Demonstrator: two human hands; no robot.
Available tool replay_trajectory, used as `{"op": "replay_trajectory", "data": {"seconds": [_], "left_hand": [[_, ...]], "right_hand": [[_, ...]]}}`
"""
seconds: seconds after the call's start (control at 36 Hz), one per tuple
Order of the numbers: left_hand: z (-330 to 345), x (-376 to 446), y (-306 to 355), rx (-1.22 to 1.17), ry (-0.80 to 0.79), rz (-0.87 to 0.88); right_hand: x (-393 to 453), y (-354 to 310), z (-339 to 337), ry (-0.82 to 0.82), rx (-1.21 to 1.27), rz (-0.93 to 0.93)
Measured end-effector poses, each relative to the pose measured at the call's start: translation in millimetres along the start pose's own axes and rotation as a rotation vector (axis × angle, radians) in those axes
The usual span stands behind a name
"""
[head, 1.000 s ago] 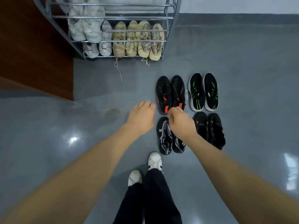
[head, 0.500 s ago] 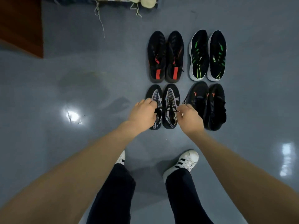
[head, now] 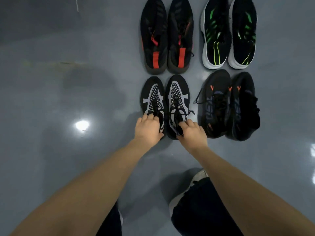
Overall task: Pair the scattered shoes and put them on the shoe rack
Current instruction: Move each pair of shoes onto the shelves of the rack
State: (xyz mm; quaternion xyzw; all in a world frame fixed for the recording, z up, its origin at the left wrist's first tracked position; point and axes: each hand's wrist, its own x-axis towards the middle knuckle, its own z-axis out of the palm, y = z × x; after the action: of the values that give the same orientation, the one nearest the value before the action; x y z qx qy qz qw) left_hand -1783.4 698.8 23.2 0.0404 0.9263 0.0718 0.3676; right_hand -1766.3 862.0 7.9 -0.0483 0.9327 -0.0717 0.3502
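Now closing on the mesh pair (head: pixel 164 106) at frame centre, where half a second ago only hovering at the heels: left hand (head: pixel 148 129) curling over the collar of the left shoe (head: pixel 152 103), fingers dipping into the opening; right hand (head: pixel 193 132) doing the same on the right shoe (head: pixel 178 104), fingers hooked at the heel. Both looking clamped, though no daylight yet showing under the soles, so probably gripping, not yet lifting. Rack, in view a second ago at the upper edge, now sliding out of frame as the head drops lower; meaning a carry up and away still to come. Three other pairs lying sorted around: red-tab pair (head: pixel 167 36) just above, green-striped pair (head: pixel 229 33) at upper right, orange-marked pair (head: pixel 229 106) just beside on the right, nearly touching the right hand. Mesh uppers looking soft and knit, grey dotted panels on black, low rounded toes, loose laces trailing off to the right; likely folding a little at the collar under a pinch. Floor (head: pixel 68 99) glossy grey, throwing back lamp glare at lower left.
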Motion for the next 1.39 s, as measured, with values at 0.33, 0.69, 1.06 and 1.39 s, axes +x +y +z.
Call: {"op": "replay_trajectory", "data": {"seconds": [0.33,0.69,1.06,1.39], "left_hand": [[5,0,3,-0.055,0.103,0.157],[-152,-94,-19,-0.172,0.193,0.031],[-265,-192,-94,-0.039,0.062,0.146],[-370,-246,-182,0.165,0.211,0.081]], "right_hand": [[4,-11,-1,0.138,0.049,-0.171],[-82,-78,-130,0.193,0.021,-0.047],[-136,-192,-243,0.071,0.129,-0.068],[-143,-295,-334,-0.089,-0.070,-0.162]]}}
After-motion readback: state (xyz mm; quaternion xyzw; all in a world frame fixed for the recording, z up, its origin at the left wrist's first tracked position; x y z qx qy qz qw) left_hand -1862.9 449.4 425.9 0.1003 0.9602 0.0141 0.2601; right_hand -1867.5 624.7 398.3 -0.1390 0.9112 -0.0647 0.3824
